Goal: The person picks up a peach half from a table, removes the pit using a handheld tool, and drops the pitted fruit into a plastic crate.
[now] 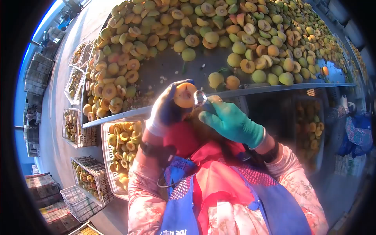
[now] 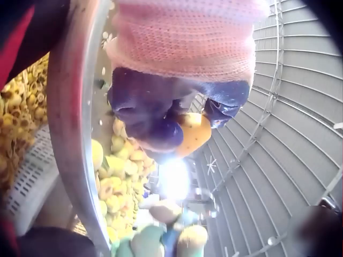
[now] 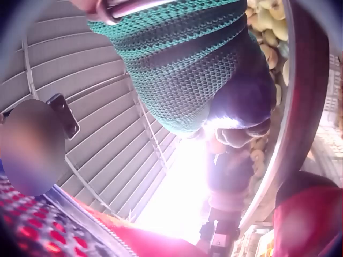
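Note:
My left hand [image 1: 162,107], in a white glove with dark blue fingers, holds a cut peach half [image 1: 184,96] in front of my chest. Its cut face, with a reddish centre, shows in the head view; the orange-yellow skin of the peach half [image 2: 194,134] appears between the fingers in the left wrist view. My right hand [image 1: 233,121], in a green glove, grips a small tool with a shiny metal loop [image 1: 201,92]. The loop stands right at the right side of the peach half. The tool's handle is hidden by the fingers.
A metal worktable [image 1: 164,66] before me carries heaps of halved peaches [image 1: 156,23]; its raised edge [image 1: 129,114] runs just beyond my hands. A white crate of peach halves [image 1: 105,156] stands at my left, with several more crates on the floor. Another person [image 1: 358,131] is at the far right.

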`<state>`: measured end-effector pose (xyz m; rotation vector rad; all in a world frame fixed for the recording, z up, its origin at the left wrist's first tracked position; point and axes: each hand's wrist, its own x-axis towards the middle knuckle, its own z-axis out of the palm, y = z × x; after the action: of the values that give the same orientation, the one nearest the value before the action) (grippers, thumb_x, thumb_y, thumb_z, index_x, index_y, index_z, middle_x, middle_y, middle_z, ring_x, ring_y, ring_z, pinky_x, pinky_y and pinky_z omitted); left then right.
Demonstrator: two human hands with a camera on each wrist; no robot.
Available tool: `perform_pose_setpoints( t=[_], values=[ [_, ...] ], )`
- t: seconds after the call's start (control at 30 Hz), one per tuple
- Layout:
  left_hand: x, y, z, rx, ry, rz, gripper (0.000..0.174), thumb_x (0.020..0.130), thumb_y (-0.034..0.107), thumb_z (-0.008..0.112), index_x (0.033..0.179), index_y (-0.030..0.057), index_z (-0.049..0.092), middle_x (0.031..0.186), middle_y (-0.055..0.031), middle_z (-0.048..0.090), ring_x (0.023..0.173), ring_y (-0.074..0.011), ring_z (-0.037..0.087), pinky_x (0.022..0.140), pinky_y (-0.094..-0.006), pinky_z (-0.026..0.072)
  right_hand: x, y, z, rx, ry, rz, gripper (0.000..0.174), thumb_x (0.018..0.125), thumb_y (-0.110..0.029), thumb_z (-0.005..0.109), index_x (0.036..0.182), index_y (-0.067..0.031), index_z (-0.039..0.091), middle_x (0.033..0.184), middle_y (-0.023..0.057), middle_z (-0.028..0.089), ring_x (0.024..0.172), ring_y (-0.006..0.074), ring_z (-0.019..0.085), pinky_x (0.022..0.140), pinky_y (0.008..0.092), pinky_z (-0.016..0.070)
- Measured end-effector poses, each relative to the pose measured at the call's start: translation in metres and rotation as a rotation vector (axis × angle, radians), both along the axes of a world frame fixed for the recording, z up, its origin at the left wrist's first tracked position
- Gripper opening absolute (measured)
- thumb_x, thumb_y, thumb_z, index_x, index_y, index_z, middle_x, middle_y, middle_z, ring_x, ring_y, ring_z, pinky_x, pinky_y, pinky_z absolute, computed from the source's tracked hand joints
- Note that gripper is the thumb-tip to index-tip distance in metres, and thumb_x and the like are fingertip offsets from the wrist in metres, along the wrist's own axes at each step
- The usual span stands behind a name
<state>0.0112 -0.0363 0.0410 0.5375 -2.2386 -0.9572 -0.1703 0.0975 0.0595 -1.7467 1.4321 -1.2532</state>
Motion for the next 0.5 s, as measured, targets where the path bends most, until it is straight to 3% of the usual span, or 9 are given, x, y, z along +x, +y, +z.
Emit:
perform_pose_setpoints(
  t=[0.03, 0.07, 0.17, 0.27, 0.37, 0.43, 0.5],
  values=[
    [-0.001, 0.012, 0.008, -0.294, -0.068, 0.073, 0.056, 0.103, 0.051, 0.048, 0.135, 0.0049, 0.053, 0.112, -0.0099, 0.065, 0.092, -0.0170, 0.065, 0.075, -0.0293, 0.0550, 0.006, -0.001, -0.003, -0.039, 0.038, -0.014, 0.037, 0.095, -0.027, 0.067, 0.115, 0.0014, 0.055, 0.087, 0.0199, 0.068, 0.080, 0.0383, 0.069, 0.070, 0.0430, 0.0532],
    [0.001, 0.024, 0.009, 0.071, -0.012, 0.047, 0.055, 0.104, 0.050, 0.045, 0.134, 0.0047, 0.053, 0.113, -0.0096, 0.065, 0.094, -0.0171, 0.064, 0.081, -0.0306, 0.0541, 0.010, 0.000, -0.004, 0.011, 0.115, -0.053, 0.036, 0.094, -0.029, 0.068, 0.112, 0.0008, 0.056, 0.084, 0.0203, 0.068, 0.079, 0.0403, 0.068, 0.068, 0.0459, 0.0537],
    [-0.009, 0.035, -0.043, 0.376, 0.239, 0.105, 0.054, 0.106, 0.049, 0.038, 0.128, 0.0036, 0.056, 0.109, -0.0067, 0.064, 0.090, -0.0121, 0.061, 0.079, -0.0268, 0.0518, 0.017, 0.009, -0.005, 0.056, 0.278, -0.090, 0.037, 0.093, -0.030, 0.068, 0.109, 0.0012, 0.056, 0.080, 0.0205, 0.068, 0.073, 0.0397, 0.068, 0.064, 0.0463, 0.0544],
    [-0.004, 0.058, 0.001, 0.977, 0.235, 0.135, 0.052, 0.107, 0.049, 0.037, 0.124, 0.0046, 0.058, 0.098, -0.0036, 0.064, 0.068, -0.0054, 0.053, 0.055, -0.0180, 0.0432, 0.023, 0.018, -0.008, 0.042, 0.290, -0.107, 0.037, 0.093, -0.030, 0.068, 0.107, 0.0018, 0.056, 0.076, 0.0201, 0.067, 0.067, 0.0384, 0.068, 0.058, 0.0455, 0.0540],
    [-0.006, 0.065, 0.002, 0.958, 0.275, 0.144, 0.050, 0.106, 0.049, 0.038, 0.122, 0.0059, 0.060, 0.094, -0.0019, 0.063, 0.057, -0.0048, 0.047, 0.052, -0.0179, 0.0400, 0.025, 0.023, -0.010, -0.013, 0.323, -0.085, 0.035, 0.093, -0.029, 0.068, 0.105, 0.0019, 0.055, 0.076, 0.0196, 0.067, 0.064, 0.0377, 0.068, 0.054, 0.0445, 0.0531],
    [-0.001, 0.059, -0.015, 0.954, 0.289, 0.116, 0.057, 0.106, 0.052, 0.038, 0.123, 0.0016, 0.060, 0.101, -0.0071, 0.067, 0.080, -0.0115, 0.059, 0.072, -0.0247, 0.0491, 0.027, 0.026, -0.005, -0.018, 0.353, -0.083, 0.035, 0.093, -0.028, 0.068, 0.104, 0.0019, 0.055, 0.075, 0.0193, 0.067, 0.064, 0.0376, 0.068, 0.054, 0.0444, 0.0532],
    [0.003, 0.059, -0.023, 0.892, 0.259, 0.127, 0.060, 0.106, 0.053, 0.039, 0.122, -0.0006, 0.060, 0.104, -0.0095, 0.069, 0.091, -0.0147, 0.065, 0.083, -0.0285, 0.0530, 0.028, 0.029, -0.004, -0.029, 0.368, -0.074, 0.035, 0.093, -0.029, 0.068, 0.105, 0.0020, 0.055, 0.075, 0.0191, 0.067, 0.064, 0.0372, 0.068, 0.054, 0.0442, 0.0532]
  ],
)
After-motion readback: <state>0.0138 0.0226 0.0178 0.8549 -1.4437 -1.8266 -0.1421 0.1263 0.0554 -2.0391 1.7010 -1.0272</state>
